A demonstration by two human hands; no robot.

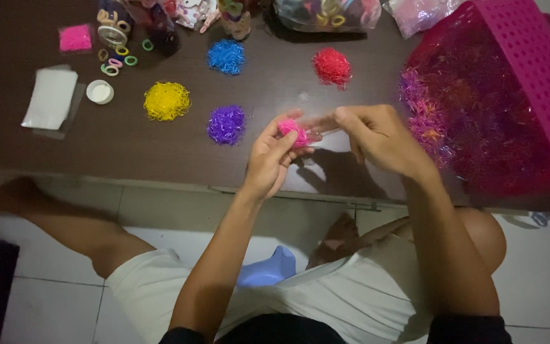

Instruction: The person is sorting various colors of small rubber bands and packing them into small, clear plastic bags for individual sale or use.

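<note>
My left hand (272, 156) pinches a small clump of pink rubber bands (292, 130) between thumb and fingers, above the near edge of the dark table (97, 146). My right hand (377, 137) holds a small clear plastic bag (318, 126) by its mouth, right against the pink clump. Both hands meet at the table's middle front.
Sorted piles lie on the table: yellow (167, 100), purple (226, 124), blue (226, 56), red (332, 66). A tilted pink perforated basket (542, 76) spills mixed bands at the right. A white lid (100, 92), white packet (51, 99), pink packet (75, 38) and hair ties sit at the left.
</note>
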